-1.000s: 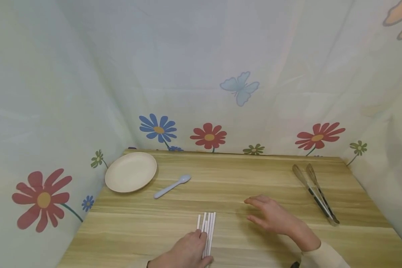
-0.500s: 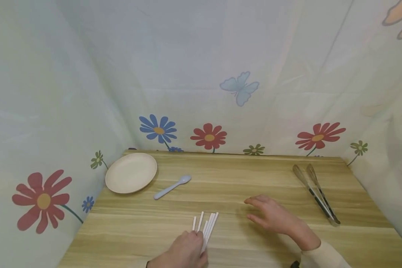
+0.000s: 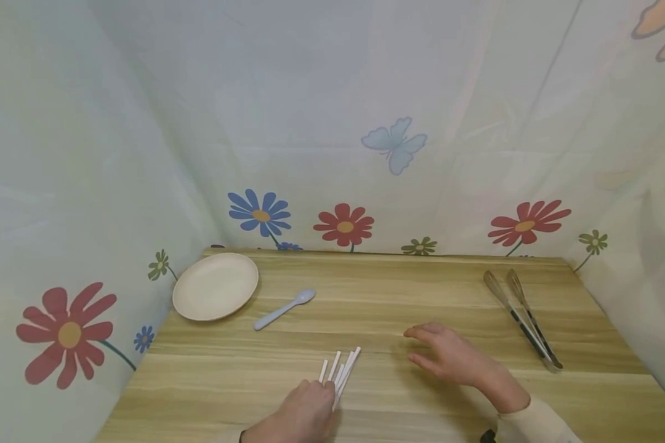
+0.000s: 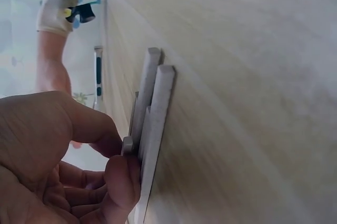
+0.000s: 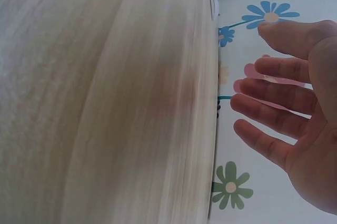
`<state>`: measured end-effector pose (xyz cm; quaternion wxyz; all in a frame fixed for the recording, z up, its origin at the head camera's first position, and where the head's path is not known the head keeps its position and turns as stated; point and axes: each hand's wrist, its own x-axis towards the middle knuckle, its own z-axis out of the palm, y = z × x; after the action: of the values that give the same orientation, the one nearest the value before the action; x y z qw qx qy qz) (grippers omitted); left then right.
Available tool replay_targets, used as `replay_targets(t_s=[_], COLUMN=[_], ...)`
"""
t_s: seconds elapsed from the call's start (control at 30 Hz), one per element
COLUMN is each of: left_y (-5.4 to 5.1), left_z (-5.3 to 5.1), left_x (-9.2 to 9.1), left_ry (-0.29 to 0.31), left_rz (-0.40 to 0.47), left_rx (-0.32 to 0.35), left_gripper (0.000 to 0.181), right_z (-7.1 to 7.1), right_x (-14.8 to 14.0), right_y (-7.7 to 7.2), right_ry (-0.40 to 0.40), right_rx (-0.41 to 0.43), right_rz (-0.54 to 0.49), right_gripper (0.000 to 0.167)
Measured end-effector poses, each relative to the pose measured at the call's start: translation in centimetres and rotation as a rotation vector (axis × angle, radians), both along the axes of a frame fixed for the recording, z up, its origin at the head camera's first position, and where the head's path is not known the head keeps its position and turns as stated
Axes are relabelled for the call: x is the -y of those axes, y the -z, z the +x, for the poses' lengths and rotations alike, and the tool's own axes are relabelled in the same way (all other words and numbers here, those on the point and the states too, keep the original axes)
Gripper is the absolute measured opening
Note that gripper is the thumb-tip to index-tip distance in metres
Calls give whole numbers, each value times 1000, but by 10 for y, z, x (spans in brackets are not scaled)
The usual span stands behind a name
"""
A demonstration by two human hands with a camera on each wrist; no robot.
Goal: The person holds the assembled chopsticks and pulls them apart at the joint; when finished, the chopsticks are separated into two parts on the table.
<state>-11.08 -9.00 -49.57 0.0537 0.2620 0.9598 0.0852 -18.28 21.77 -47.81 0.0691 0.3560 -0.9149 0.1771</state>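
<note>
Several thin white sticks [image 3: 346,373] fan out at the front middle of the table, and my left hand [image 3: 302,411] grips them near their lower part. The left wrist view shows the thumb and fingers of that hand [image 4: 79,155] pinching the white sticks [image 4: 158,97], whose ends stand at uneven lengths. My right hand [image 3: 454,360] hovers over the table right of the sticks, holding nothing. In the right wrist view this hand [image 5: 295,97] has its fingers spread and extended. The sticks' lower ends are hidden in the head view.
A cream plate [image 3: 216,287] lies at the back left of the wooden table [image 3: 377,295]. To its right is a pale blue spoon [image 3: 284,310]. Metal tongs [image 3: 523,323] with dark grips lie on the right side. A flowered curtain [image 3: 310,123] surrounds the table.
My left hand has shifted slightly left and away from the front edge, and the sticks in it have tilted rightward and spread at their tops. The right hand has stayed in place.
</note>
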Motion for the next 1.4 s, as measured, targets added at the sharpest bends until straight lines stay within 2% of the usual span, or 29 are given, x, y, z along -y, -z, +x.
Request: replay_targets(t_s=[0.17,0.43,0.53,0.7,0.8,1.1,1.4], left_y=[0,-1,-3,-8,-9,-11,-14], left_z=[-1,-4,-6,-11,-14,-20,-26], left_x=[3,5,5,4,3,3,3], left_ry=[29,102,92,67,63,57,64], left_rz=[8,31,38,26,24,30,82], left_rx=[0,-114,-115,-62,-63,-176,-252], left_gripper=[20,19,18,13,12,12,9], right_z=[0,-1,-2,-3,-3,-4,-3], right_x=[4,10,14,21,25,34,41], right_y=[0,1,1,0,-1,0,1], right_ry=[-27,-65,-94,-159,-188,-241,-271], right_rx=[-1,-9,-34,-99,-122,-135,-132], right_rz=[14,10,0,-21,-38,-75,-81], right_gripper=[39,40,40,37,35,34,32])
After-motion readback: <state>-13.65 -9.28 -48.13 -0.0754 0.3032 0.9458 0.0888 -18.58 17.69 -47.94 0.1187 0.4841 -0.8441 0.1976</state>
